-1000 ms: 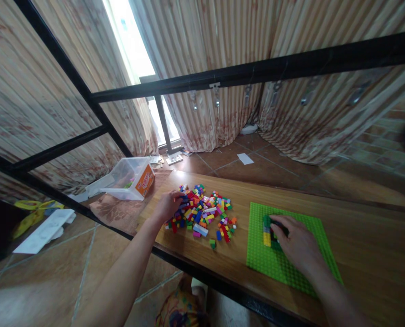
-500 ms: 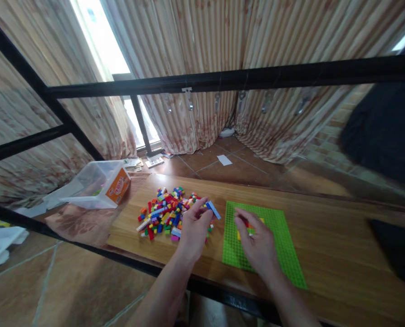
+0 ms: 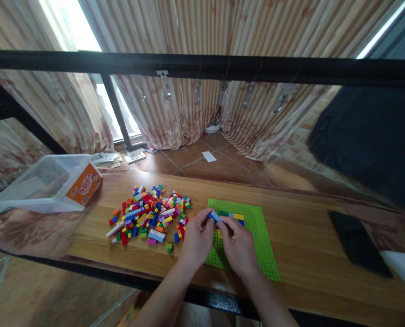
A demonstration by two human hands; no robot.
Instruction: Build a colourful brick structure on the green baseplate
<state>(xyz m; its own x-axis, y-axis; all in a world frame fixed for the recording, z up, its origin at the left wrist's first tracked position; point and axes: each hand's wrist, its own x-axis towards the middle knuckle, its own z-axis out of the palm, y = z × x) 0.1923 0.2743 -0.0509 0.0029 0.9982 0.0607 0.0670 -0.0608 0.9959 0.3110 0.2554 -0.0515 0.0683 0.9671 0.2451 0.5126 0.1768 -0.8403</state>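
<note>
A light-blue toy brick [image 3: 215,216] is pinched between both my hands above the left part of the green baseplate [image 3: 262,245]. A darker blue piece shows against its left end. My left hand [image 3: 198,240] has its thumb and fingers closed on the left end. My right hand [image 3: 240,247] grips the other end with its fingertips. Behind the right hand, yellow, blue, green and red bricks [image 3: 238,217] sit joined on the baseplate, partly hidden by that hand. Left of my hands spreads a pile of loose coloured bricks [image 3: 151,213].
A clear plastic tub [image 3: 42,204] with an orange label stands left of the wooden board [image 3: 301,236]. A black flat object [image 3: 357,243], like a phone or tablet, lies on the right. A black metal bar [image 3: 189,66] crosses beyond the board.
My left hand has carried the light-blue brick from the pile's edge to above the baseplate. My right hand has come over and closed on it. The view has shifted right.
</note>
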